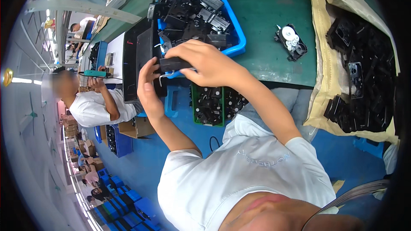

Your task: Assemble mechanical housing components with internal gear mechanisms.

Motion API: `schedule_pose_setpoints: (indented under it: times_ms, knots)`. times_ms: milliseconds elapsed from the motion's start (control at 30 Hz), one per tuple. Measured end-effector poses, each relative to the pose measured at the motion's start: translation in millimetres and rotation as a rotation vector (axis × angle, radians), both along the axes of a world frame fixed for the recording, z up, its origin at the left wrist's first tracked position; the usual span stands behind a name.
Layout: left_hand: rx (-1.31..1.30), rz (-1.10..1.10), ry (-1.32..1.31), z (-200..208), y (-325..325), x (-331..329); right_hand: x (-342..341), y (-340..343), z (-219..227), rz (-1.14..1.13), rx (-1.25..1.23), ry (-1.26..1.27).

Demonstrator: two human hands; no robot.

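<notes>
My right hand [206,64] is closed around a black plastic part [173,64], thumb below and fingers above. A bent metal rod [165,77] shows just under that part; whether the two are joined I cannot tell. Close by on the left, my left hand [150,92] has its fingers apart and partly curled, beside the part's left end and in front of a black tray [132,66]. Nothing shows in its grasp. Just beyond both hands stands a blue bin [240,45] heaped with black plastic assemblies [188,15], some with metal plates.
A black assembly with white gears [291,40] lies on the green table [265,13]. To the right, a cream-lined box [319,60] holds many black parts. Below the table edge is a green crate [222,117] of parts. At left, another person [100,105] holds a teal tool [95,73].
</notes>
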State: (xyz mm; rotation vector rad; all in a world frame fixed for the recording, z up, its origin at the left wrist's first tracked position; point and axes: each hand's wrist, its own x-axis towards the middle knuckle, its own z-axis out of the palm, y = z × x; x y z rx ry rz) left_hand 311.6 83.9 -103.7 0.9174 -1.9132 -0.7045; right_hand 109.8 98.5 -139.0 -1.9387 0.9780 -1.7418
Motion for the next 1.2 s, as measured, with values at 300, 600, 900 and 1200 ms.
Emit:
schedule_pose_setpoints:
  times_ms: [300, 600, 900, 1200]
  knots:
    - [-0.243, 0.024, -0.338, -6.0, -19.8, -19.5, 21.0, -23.0, -7.9, -0.247, -0.117, 0.445]
    - [-0.272, -0.004, -0.495, -21.2, -25.2, -26.2, 4.4, -11.4, -14.0, -0.393, -0.160, 0.513]
    - [-0.630, 0.098, -0.633, -29.5, -9.2, -69.0, -90.3, 90.2, -6.1, -0.720, 0.041, 0.239]
    - [-0.254, -0.248, -0.086, -56.0, 69.6, -174.1, -136.4, 100.9, -64.5, -1.210, 0.611, 0.525]
